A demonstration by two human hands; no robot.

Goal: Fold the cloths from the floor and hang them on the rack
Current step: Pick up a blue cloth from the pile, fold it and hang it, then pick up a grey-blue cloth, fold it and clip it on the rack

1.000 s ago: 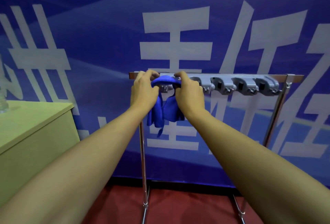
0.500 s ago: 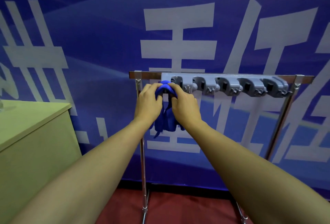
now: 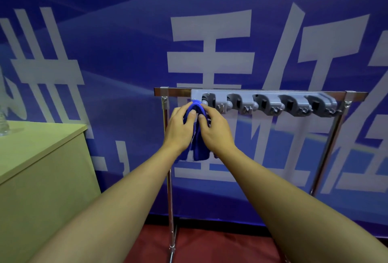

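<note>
Two hands meet on one blue cloth (image 3: 199, 147) at the left end of the rack (image 3: 273, 93). From my seat the cloth reads as a thick, soft blue bundle, folded into a narrow hanging strip, its top looped into a rounded hump just beside the first grey clamp (image 3: 209, 100), and its loose lower end drooping below the wrists. I cannot tell whether the hump is already seated on a hook or only pressed against the holder.

My left hand (image 3: 179, 127) is curled on the cloth's left side, thumb laid on the front of the fold; my right hand (image 3: 216, 130) closes on the right side, thumb also on the front. Both grips are partly closed around the fabric, and the cloth runs down between the two palms.

Five grey clamps sit in a row on the holder under the chrome top bar; the other four hold nothing. A pale green bench (image 3: 37, 147) stands well apart to the left, with a clear glass object (image 3: 3, 124) at its far edge. Red floor (image 3: 220, 246) lies beneath the rack's legs.
</note>
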